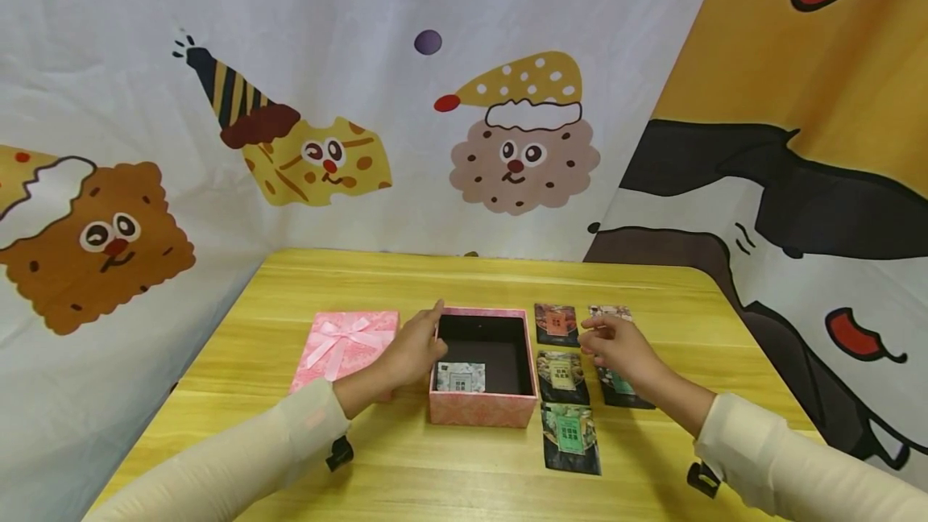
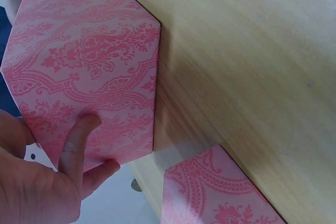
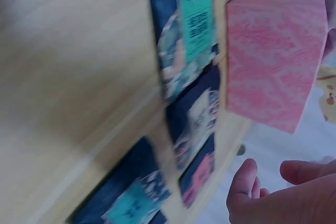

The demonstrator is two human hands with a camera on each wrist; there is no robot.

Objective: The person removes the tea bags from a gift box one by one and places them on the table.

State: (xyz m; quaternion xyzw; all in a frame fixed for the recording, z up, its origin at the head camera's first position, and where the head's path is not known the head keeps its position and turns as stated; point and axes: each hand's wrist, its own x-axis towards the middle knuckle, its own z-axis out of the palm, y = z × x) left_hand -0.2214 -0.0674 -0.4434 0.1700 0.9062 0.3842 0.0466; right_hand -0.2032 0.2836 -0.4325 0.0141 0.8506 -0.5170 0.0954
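An open pink patterned box (image 1: 482,411) with a dark inside stands mid-table, one pale-labelled packet (image 1: 461,377) lying in its near left corner. My left hand (image 1: 415,349) holds the box's left wall, fingers against the outside (image 2: 79,145) and thumb over the rim. Above the packets to the right hovers my right hand (image 1: 616,351), fingers loosely bent, with nothing between thumb and fingertips in the right wrist view. Under it lie a teal-labelled packet (image 1: 625,395) and a partly hidden packet (image 1: 611,312). Nearer the box are red-labelled (image 1: 557,324), yellow-labelled (image 1: 563,377) and green-labelled (image 1: 570,437) packets.
Left of the box lies a pink lid (image 1: 348,341) with a ribbon bow, partly behind my left forearm. The wooden table (image 1: 449,482) ends at a cartoon-printed curtain (image 1: 406,224) behind it.
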